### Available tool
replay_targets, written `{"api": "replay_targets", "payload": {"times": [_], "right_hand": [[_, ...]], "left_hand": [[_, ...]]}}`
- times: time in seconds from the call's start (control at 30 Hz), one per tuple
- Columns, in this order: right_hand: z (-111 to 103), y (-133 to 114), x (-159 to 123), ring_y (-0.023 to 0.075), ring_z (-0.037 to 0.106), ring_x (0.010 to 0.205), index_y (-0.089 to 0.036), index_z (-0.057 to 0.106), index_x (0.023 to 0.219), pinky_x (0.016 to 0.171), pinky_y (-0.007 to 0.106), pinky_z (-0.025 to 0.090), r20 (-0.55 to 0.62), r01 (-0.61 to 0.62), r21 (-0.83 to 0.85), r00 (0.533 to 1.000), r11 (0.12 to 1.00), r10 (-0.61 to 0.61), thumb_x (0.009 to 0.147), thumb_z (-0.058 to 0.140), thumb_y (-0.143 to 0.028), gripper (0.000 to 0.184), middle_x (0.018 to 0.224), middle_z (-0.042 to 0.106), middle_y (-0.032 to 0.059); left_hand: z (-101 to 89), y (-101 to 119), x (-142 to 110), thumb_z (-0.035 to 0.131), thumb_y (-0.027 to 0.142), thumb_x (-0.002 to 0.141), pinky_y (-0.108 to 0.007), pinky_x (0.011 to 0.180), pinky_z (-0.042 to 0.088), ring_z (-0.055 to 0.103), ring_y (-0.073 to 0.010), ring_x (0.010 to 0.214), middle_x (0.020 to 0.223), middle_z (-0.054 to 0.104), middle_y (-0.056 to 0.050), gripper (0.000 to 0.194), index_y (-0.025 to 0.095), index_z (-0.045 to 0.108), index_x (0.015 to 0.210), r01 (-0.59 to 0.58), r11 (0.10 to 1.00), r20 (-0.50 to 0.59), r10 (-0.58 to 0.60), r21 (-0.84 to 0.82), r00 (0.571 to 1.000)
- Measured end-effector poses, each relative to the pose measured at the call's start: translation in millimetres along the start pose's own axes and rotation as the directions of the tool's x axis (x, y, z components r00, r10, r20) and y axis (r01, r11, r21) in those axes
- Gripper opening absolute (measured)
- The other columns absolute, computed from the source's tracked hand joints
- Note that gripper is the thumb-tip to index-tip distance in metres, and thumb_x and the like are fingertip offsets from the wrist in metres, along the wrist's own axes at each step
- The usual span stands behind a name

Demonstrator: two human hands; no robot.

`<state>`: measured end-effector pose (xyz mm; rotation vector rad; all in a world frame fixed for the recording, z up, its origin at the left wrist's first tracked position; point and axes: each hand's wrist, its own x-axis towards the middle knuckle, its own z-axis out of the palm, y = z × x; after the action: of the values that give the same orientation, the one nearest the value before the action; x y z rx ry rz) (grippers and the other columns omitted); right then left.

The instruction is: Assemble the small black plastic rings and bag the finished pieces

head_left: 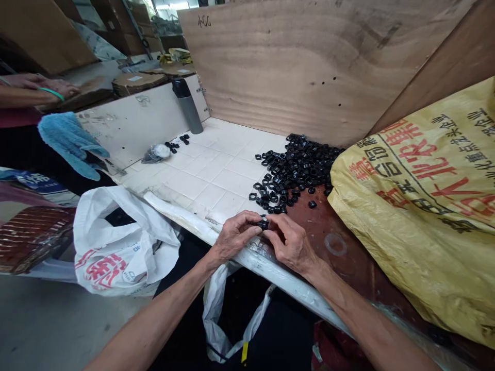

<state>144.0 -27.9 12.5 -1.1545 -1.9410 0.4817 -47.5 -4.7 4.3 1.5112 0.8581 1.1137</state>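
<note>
Near the table's front edge, my left hand (236, 234) and my right hand (290, 239) meet around a small black ring-like part (263, 224). Thumb and fingers of each hand pinch it from either side, so much of it is covered. Just beyond my fingers spreads a large heap of similar black ring-shaped parts (301, 165), some lying loose at its near edge. The part's exact kind is too small to make out.
A yellow woven sack (417, 206) slumps at the right. Left on the white tiled top (216, 170) stand a grey bottle (190, 111) and a small clear bag (154, 153). White plastic bags (124, 242) hang at the front edge. Another person's hands (50, 87) show far left.
</note>
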Motion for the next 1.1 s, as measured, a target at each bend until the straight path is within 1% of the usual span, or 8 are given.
{"api": "replay_targets", "payload": {"times": [0.1, 0.37, 0.57, 0.63, 0.8, 0.9, 1.0, 1.1], "right_hand": [[2.2, -2.8, 1.5, 0.0194, 0.062, 0.077, -0.018, 0.061, 0.098, 0.073, 0.03, 0.047, 0.002, 0.006, 0.009, 1.0, 1.0, -0.006, 0.096, 0.047, -0.022, 0.014, 0.084, 0.064, 0.0061], [3.0, -11.0, 0.0, 0.0118, 0.051, 0.046, -0.022, 0.048, 0.073, 0.048, 0.023, 0.038, 0.176, -0.43, 0.165, 0.898, 0.887, 0.403, 0.099, 0.041, -0.032, 0.029, 0.059, 0.056, -0.0033], [-2.5, -17.0, 1.6, 0.0148, 0.061, 0.058, -0.02, 0.059, 0.097, 0.057, 0.024, 0.047, 0.139, -0.342, 0.267, 0.939, 0.901, 0.316, 0.093, 0.051, -0.03, 0.013, 0.065, 0.062, -0.0013], [-2.9, -18.6, 1.5, 0.0144, 0.06, 0.056, -0.02, 0.06, 0.094, 0.058, 0.024, 0.046, 0.125, -0.313, 0.239, 0.949, 0.919, 0.29, 0.093, 0.051, -0.028, 0.012, 0.063, 0.061, -0.0014], [2.2, -13.9, -0.9, 0.0125, 0.054, 0.043, -0.021, 0.054, 0.081, 0.047, 0.021, 0.043, 0.282, -0.53, 0.387, 0.847, 0.755, 0.45, 0.094, 0.05, -0.038, 0.023, 0.051, 0.058, -0.0043], [2.4, -10.2, -1.8, 0.0114, 0.05, 0.037, -0.021, 0.052, 0.071, 0.043, 0.021, 0.04, 0.39, -0.616, 0.398, 0.784, 0.68, 0.482, 0.097, 0.044, -0.048, 0.039, 0.045, 0.054, -0.0045], [-0.3, -10.8, -1.8, 0.0108, 0.046, 0.034, -0.021, 0.05, 0.064, 0.043, 0.022, 0.038, 0.444, -0.607, 0.308, 0.773, 0.732, 0.453, 0.102, 0.03, -0.05, 0.051, 0.041, 0.05, -0.0044], [-0.4, -12.9, -2.5, 0.0121, 0.052, 0.047, -0.021, 0.052, 0.074, 0.052, 0.023, 0.041, 0.304, -0.411, 0.215, 0.89, 0.886, 0.339, 0.101, 0.039, -0.042, 0.037, 0.056, 0.056, -0.0028]], "left_hand": [[-0.5, 0.0, 0.3, 0.07, 0.027, 0.086, -0.036, 0.091, 0.055, 0.065, -0.0208, 0.1, 0.107, 0.066, -0.009, 0.021, 0.016, 0.069, 0.103, -0.029, 0.999, 0.013, 0.029, 0.032, 1.0], [10.7, -9.4, -15.8, 0.063, 0.012, 0.088, -0.036, 0.092, 0.055, 0.065, -0.0186, 0.104, 0.109, 0.068, -0.008, 0.022, 0.02, 0.065, 0.108, -0.358, 0.849, 0.085, 0.354, 0.388, 0.931], [13.7, 1.6, -12.3, 0.063, 0.02, 0.089, -0.032, 0.082, 0.059, 0.069, -0.0173, 0.091, 0.102, 0.067, -0.007, 0.014, 0.017, 0.066, 0.102, -0.02, 0.984, -0.058, 0.031, 0.179, 0.998], [12.6, 2.8, -12.4, 0.064, 0.021, 0.089, -0.031, 0.082, 0.059, 0.069, -0.0172, 0.091, 0.102, 0.067, -0.007, 0.012, 0.016, 0.066, 0.1, -0.01, 0.99, -0.062, 0.019, 0.14, 0.998], [11.2, -8.5, -20.5, 0.062, 0.011, 0.088, -0.034, 0.091, 0.056, 0.066, -0.0172, 0.103, 0.107, 0.066, -0.007, 0.023, 0.02, 0.063, 0.109, -0.342, 0.829, 0.019, 0.372, 0.443, 0.928], [11.9, -10.7, -24.0, 0.057, 0.007, 0.09, -0.034, 0.09, 0.057, 0.065, -0.0169, 0.105, 0.111, 0.066, -0.008, 0.029, 0.021, 0.06, 0.115, -0.421, 0.757, 0.101, 0.432, 0.499, 0.896], [12.7, -3.8, -24.0, 0.059, 0.011, 0.089, -0.035, 0.091, 0.056, 0.065, -0.0183, 0.105, 0.111, 0.067, -0.008, 0.023, 0.021, 0.064, 0.11, -0.347, 0.825, 0.085, 0.348, 0.445, 0.934], [12.5, 7.7, -22.0, 0.064, 0.021, 0.088, -0.033, 0.086, 0.057, 0.067, -0.0187, 0.096, 0.102, 0.068, -0.007, 0.014, 0.018, 0.066, 0.101, -0.064, 0.967, -0.084, 0.087, 0.245, 0.993]]}}
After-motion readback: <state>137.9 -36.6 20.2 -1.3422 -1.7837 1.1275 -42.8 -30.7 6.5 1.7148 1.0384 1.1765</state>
